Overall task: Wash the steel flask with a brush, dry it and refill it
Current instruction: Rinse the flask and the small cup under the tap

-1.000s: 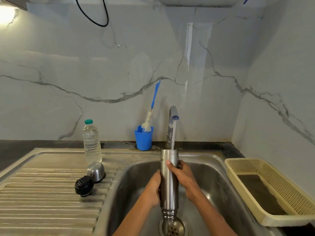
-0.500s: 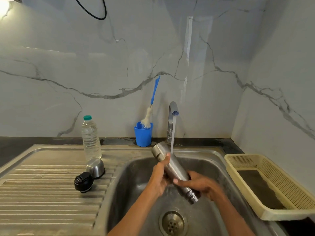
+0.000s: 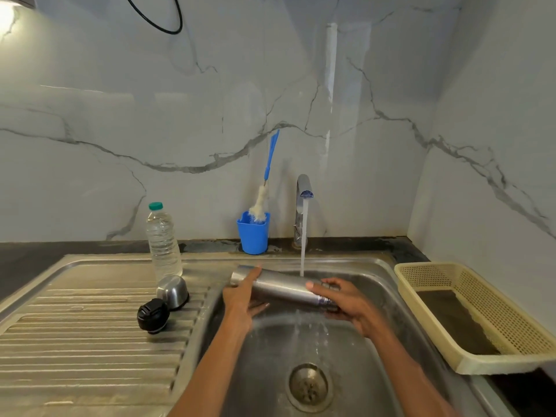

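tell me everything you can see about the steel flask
The steel flask is a slim cylinder of brushed, silver-looking metal with a narrower ringed neck at its right end. It lies almost level over the sink basin, base to the left, neck slightly lower. Tap water falls on its middle and runs off below. The left hand holds the base end; the right hand grips the neck end. No cap is on it.

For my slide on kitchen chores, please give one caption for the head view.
Both hands hold the steel flask sideways under the running tap over the sink.
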